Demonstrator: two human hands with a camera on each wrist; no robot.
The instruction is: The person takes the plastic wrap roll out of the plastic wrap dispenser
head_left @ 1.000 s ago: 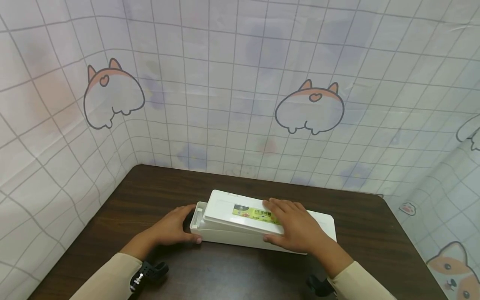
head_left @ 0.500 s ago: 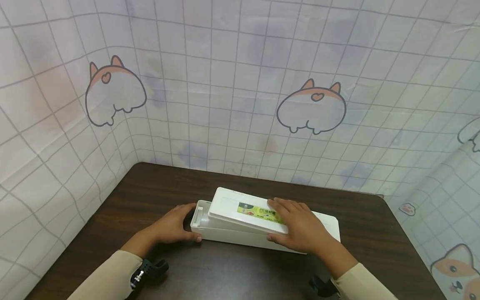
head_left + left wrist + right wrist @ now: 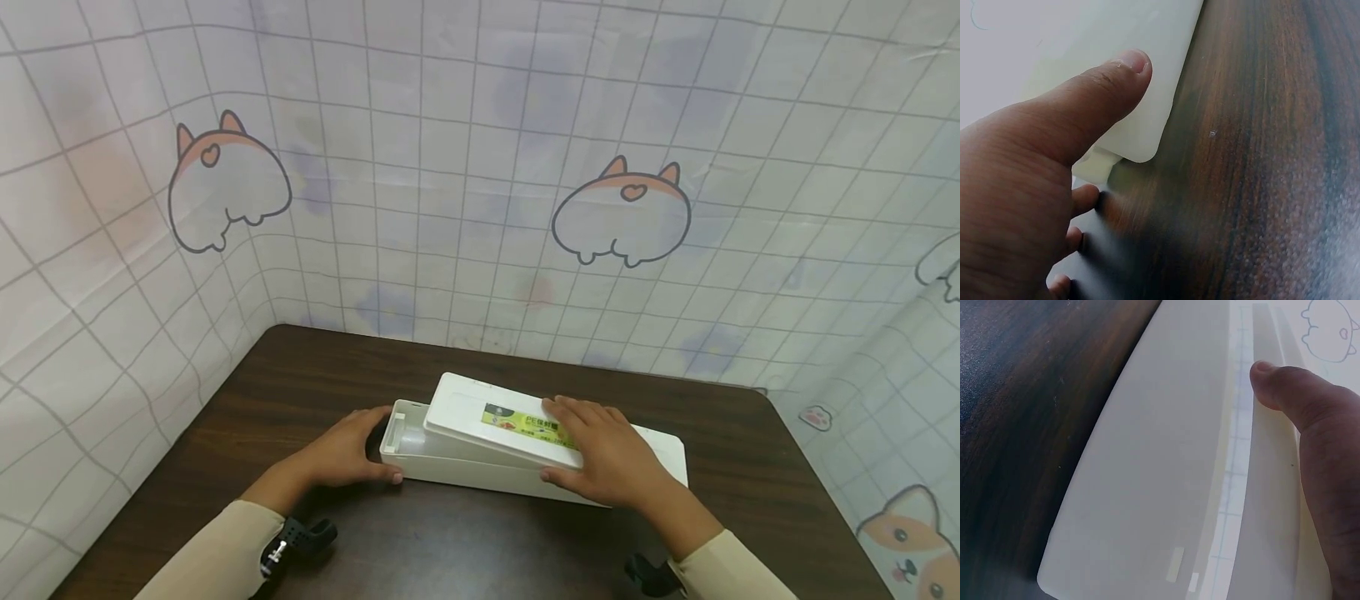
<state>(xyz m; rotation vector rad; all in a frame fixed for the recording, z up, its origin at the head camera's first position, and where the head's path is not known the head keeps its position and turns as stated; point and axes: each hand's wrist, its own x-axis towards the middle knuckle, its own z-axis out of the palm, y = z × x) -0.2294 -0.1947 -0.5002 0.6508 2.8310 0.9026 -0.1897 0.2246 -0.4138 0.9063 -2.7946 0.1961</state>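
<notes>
A long white plastic cling film box (image 3: 457,477) lies on the table, its left end uncovered. Its white lid (image 3: 457,406), with a yellow-green label (image 3: 525,423), sits skewed and raised on top, shifted to the right. My left hand (image 3: 339,450) grips the box's left end, thumb on the front wall and fingers round the far side. The left wrist view has that thumb (image 3: 1107,87) against the pale wall. My right hand (image 3: 611,454) holds the lid across its right half, fingers on top and thumb (image 3: 1279,387) at the near edge. A gap shows between lid and box.
The dark wooden table (image 3: 450,550) extends on every side of the box. A white grid-patterned curtain (image 3: 465,208) with cartoon dogs hangs behind it and at both sides. A black strap (image 3: 296,546) is on the left wrist, another (image 3: 651,575) on the right.
My right hand and the lid have slid to the right, uncovering more of the box's left end. The left hand and the box have stayed in place.
</notes>
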